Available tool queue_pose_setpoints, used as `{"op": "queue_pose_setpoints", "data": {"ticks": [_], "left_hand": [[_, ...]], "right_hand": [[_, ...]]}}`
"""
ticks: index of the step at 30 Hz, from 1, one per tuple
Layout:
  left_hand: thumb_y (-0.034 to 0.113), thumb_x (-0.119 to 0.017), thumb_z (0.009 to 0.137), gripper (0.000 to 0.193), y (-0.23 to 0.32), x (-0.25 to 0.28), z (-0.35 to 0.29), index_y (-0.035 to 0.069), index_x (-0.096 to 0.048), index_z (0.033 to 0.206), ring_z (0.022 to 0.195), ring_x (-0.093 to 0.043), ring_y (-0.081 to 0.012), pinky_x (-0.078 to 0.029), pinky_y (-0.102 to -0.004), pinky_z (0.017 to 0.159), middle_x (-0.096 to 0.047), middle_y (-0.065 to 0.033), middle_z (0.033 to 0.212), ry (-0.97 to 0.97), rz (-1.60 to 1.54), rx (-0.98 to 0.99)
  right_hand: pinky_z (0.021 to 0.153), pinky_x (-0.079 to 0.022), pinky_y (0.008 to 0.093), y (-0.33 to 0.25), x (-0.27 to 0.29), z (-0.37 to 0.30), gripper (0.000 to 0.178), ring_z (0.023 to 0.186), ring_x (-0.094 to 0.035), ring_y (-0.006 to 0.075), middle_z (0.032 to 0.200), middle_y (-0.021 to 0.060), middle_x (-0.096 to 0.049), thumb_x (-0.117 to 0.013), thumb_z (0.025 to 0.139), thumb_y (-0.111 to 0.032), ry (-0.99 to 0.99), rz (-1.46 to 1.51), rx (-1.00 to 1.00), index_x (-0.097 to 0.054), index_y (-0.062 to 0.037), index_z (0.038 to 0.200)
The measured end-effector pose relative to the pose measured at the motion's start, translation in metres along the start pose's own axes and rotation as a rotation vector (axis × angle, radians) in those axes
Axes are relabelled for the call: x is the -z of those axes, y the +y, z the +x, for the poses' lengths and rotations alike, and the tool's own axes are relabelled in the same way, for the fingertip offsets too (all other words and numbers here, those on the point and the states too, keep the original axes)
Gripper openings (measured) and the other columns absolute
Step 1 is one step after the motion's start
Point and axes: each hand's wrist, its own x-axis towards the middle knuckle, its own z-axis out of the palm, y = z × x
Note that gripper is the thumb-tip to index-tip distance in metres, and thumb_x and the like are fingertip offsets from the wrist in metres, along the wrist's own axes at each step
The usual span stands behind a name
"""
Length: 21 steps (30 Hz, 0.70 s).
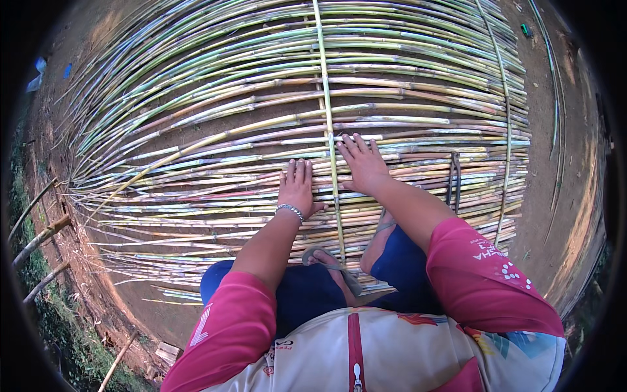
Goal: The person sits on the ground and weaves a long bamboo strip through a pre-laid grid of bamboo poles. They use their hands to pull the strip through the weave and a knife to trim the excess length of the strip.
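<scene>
Many thin bamboo poles (228,149) lie side by side, running left to right, some green and some yellowish or brown. One green cross pole (324,85) runs over them from the far side to near my feet. My left hand (297,191), with a chain bracelet at the wrist, lies palm down on the poles left of the cross pole, fingers stretched out. Just right of the cross pole, a little farther away, my right hand (363,163) rests on the poles with its fingers spread. Neither hand grips anything.
My sandalled feet (336,274) stand on the near poles. A dark, narrow U-shaped thing (453,181) lies right of my right forearm. A second cross pole (505,91) spans the right end. Long thin strips (556,98) lie on the dirt beyond; thicker poles (40,242) stick in at left.
</scene>
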Motion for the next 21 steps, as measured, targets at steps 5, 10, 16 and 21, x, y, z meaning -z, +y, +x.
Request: {"op": "queue_pose_setpoints", "data": {"ticks": [5,10,16,21], "left_hand": [[0.074,-0.077,0.076,0.128,-0.011,-0.002,0.005,0.004,-0.020,0.165,0.159,-0.017,-0.0388,-0.021,-0.0536,0.128,-0.023,-0.0197,0.170,0.080,-0.013,-0.015],[0.046,-0.067,0.096,0.074,-0.015,-0.007,0.019,0.002,-0.045,0.151,0.150,-0.031,-0.0397,-0.023,-0.0577,0.124,-0.043,-0.0209,0.153,0.351,-0.220,-0.005],[0.046,-0.051,0.104,0.077,-0.015,-0.014,0.056,0.002,-0.026,0.163,0.160,-0.012,-0.0391,-0.009,-0.0637,0.127,-0.019,-0.0209,0.172,0.382,-0.131,-0.031],[0.053,-0.044,0.106,0.080,-0.003,-0.019,0.065,0.003,-0.024,0.165,0.161,-0.010,-0.0377,-0.006,-0.0644,0.126,-0.016,-0.0181,0.174,0.342,-0.124,0.043]], "right_hand": [[0.127,-0.022,0.0585,-0.003,0.011,0.006,0.124,0.161,-0.014,0.0333,0.176,0.0102,-0.011,-0.082,0.078,-0.063,-0.021,-0.083,-0.001,-0.014,-0.0126,0.168],[0.126,-0.023,0.0608,-0.006,0.007,0.002,0.128,0.162,-0.009,0.0323,0.176,0.0096,-0.008,-0.081,0.077,-0.068,-0.067,-0.105,-0.017,-0.011,-0.0122,0.169],[0.127,-0.019,0.0613,-0.010,0.004,0.004,0.128,0.162,-0.008,0.0366,0.176,0.0138,-0.008,-0.075,0.077,-0.074,-0.059,-0.107,-0.013,-0.013,-0.0088,0.168],[0.125,-0.017,0.0650,-0.008,-0.004,0.009,0.124,0.162,-0.005,0.0370,0.176,0.0140,-0.007,-0.068,0.080,-0.078,-0.051,-0.126,-0.021,-0.014,-0.0089,0.168]]}}
